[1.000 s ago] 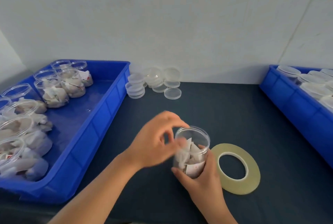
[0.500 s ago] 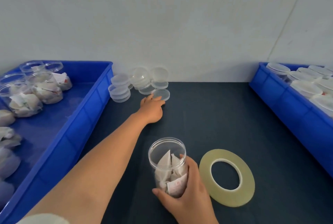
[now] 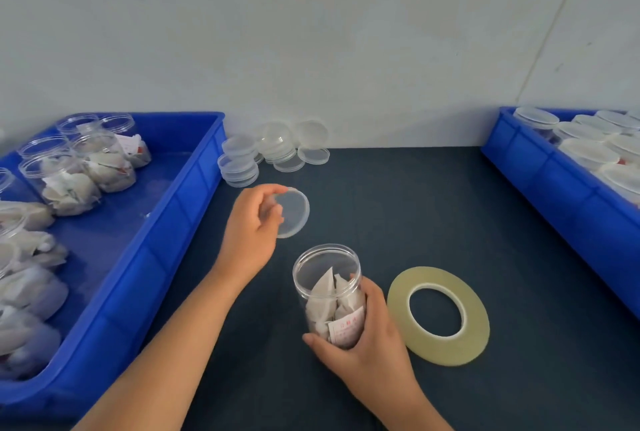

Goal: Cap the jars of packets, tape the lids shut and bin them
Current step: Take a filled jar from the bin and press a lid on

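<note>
Jar [image 3: 322, 267] of clear plastic, uncapped, papery packets [image 3: 325, 295] inside, upright on dark tabletop [image 3: 398, 208], clasped by right hand [image 3: 372, 358]; translucent disc lid [image 3: 294, 212] pinched in left hand [image 3: 249, 233]; label [image 3: 346, 326] print blurred, base hidden.

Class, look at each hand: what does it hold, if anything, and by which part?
The left hand pinches a clear lid at its left edge. The right hand grips the open jar round its lower body.
</note>
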Tool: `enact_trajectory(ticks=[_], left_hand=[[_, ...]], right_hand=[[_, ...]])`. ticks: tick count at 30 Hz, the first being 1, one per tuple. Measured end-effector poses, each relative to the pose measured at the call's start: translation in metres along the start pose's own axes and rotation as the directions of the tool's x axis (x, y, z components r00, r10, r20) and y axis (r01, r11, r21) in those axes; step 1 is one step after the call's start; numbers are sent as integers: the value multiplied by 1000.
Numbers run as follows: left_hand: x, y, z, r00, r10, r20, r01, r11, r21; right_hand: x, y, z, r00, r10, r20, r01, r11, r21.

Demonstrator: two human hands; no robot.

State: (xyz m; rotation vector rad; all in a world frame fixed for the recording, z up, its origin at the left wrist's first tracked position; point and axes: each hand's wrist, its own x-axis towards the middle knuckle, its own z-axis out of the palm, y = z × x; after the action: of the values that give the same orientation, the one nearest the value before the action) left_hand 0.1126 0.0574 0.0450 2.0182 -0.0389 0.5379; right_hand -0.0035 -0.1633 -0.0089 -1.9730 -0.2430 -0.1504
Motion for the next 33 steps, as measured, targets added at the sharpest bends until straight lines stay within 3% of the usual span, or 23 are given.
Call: enact_trajectory(ticks=[1,3,4,5,6,8,10,12,16,19,21,24,33], left_hand=[[-9,10,-8,996,-85,-11,81,980,-182],[-22,33,-25,973,-217,78,223,796,-563],[-28,43,-32,958,-232,170,285,696,-659],[-34,52,-39,942,-216,257,334,671,-661],[-39,60,-43,923,-189,336,359,737,-572],[-51,70,-43,887,-161,433,271,941,-203],[-59,77,-39,882,-165,442,133,986,103],[-64,86,-35,887,-153,435,52,970,236],[-71,96,-28,885,-123,449,-33,945,325],[-81,107,-22,826,-173,536,-7,948,318],[-90,114,-15,795,-171,582,-114,900,421],[-100,121,-5,818,-98,566,-290,779,555],[-109,123,14,841,-79,535,-380,617,689]], right_hand=[[-1,0,0,1000,2,4,-2,1000,-9],[-2,0,0,1000,-4,16,4,999,-37],[-3,0,0,1000,-9,24,10,999,-48],[-4,0,0,999,-11,35,13,998,-58],[-5,-1,0,999,-12,44,14,998,-66],[-6,-1,0,998,-14,62,19,997,-76],[-7,-1,0,997,-11,74,17,997,-81],[-7,-1,-1,997,-1,72,7,996,-84],[-7,1,-1,999,0,53,5,996,-91],[-6,2,1,998,3,64,2,997,-82],[-5,1,3,997,-17,71,22,997,-70],[-4,-2,2,995,-72,62,75,996,-51],[2,2,9,985,-146,88,157,978,-135]])
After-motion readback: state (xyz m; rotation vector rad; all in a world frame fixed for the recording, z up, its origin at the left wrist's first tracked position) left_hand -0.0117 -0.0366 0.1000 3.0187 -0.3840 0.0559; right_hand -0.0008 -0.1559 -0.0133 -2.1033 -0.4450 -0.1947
